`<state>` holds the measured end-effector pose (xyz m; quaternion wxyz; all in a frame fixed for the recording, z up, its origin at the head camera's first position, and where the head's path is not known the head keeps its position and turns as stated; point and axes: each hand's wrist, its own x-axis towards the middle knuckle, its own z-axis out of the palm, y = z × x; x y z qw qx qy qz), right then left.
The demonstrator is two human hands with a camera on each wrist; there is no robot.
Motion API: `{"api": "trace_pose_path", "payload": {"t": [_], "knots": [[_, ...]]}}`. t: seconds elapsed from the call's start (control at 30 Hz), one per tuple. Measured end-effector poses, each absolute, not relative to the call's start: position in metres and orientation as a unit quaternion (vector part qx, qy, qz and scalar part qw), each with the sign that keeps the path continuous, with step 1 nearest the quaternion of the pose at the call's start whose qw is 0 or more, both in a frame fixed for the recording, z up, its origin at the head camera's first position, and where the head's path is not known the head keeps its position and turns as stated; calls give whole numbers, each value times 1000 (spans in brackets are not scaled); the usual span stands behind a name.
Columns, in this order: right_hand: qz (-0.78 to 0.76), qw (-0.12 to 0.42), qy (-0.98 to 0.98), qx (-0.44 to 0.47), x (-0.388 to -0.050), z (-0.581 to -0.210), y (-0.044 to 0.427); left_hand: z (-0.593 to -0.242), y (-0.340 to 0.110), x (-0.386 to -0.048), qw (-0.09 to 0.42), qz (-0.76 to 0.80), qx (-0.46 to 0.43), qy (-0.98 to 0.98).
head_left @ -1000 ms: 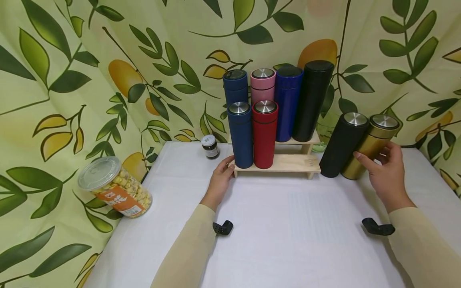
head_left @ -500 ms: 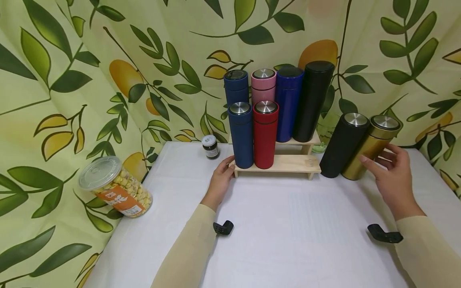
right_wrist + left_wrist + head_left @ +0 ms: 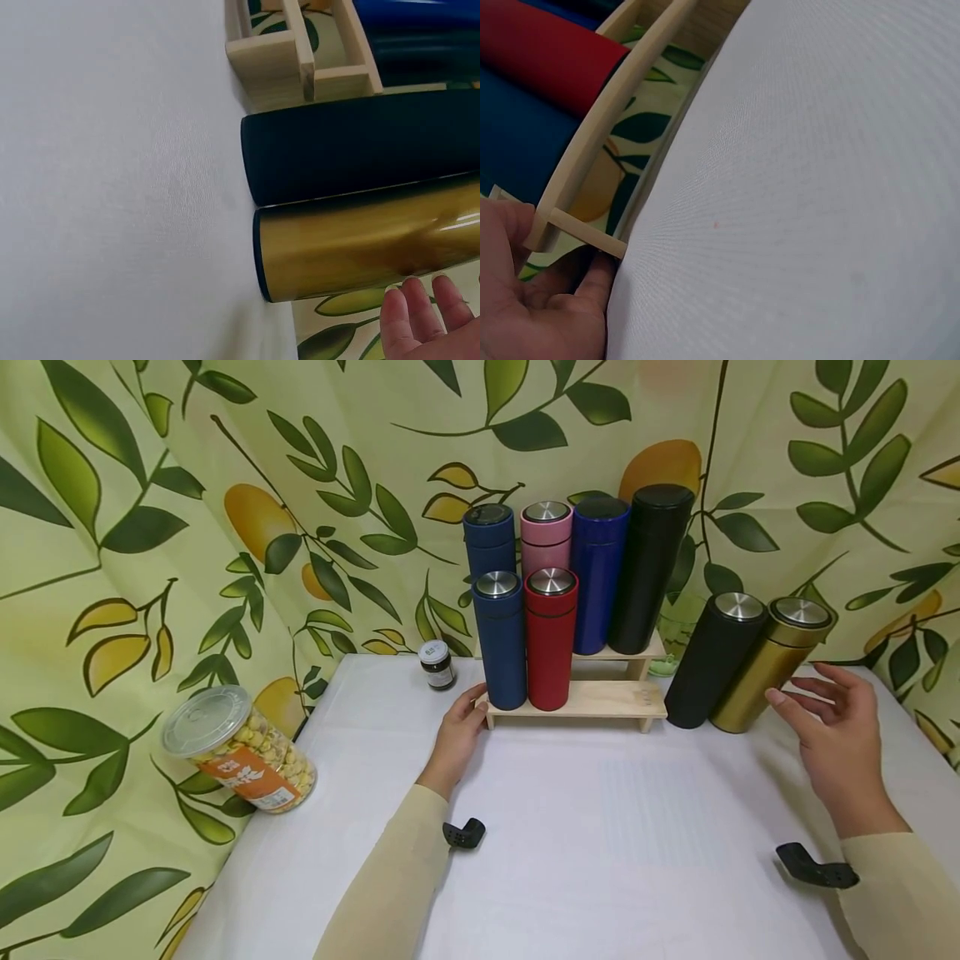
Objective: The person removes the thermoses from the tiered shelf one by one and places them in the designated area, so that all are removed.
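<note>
A two-tier wooden rack (image 3: pixel 611 697) bears several vacuum flasks. My left hand (image 3: pixel 457 735) grips its left end; in the left wrist view the thumb lies against the shelf's end and fingers reach behind the leg. On the lower step stand a blue flask (image 3: pixel 501 643) and a red flask (image 3: pixel 552 639). To the right of the rack, a black flask (image 3: pixel 716 664) and a gold flask (image 3: pixel 772 668) stand side by side on the table. My right hand (image 3: pixel 836 735) is beside the gold flask, fingers spread and relaxed, apart from it in the right wrist view.
The upper step holds another blue flask (image 3: pixel 490 539), a pink flask (image 3: pixel 547 539), a glossy blue flask (image 3: pixel 598 577) and a tall black flask (image 3: pixel 652 568). A small dark jar (image 3: pixel 437 666) and a tub of popcorn-like snacks (image 3: pixel 240 752) stand left. Patterned cloth (image 3: pixel 337 527) hangs behind.
My right hand has let go of the gold flask and drawn back to the right, towards me. The left hand and the rack have stayed in place.
</note>
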<state>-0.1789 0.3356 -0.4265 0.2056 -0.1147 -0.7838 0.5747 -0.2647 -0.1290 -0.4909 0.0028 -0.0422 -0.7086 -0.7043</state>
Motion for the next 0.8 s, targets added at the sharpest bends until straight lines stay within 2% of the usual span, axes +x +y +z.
{"api": "trace_pose_path", "payload": {"t": [0.33, 0.8], "knots": [[617, 203, -756, -82, -168, -432, 322, -489, -129, -264, 4, -713, -50, -699], [583, 206, -784, 53, -179, -439, 272, -491, -130, -265, 4, -711, -52, -701]]}}
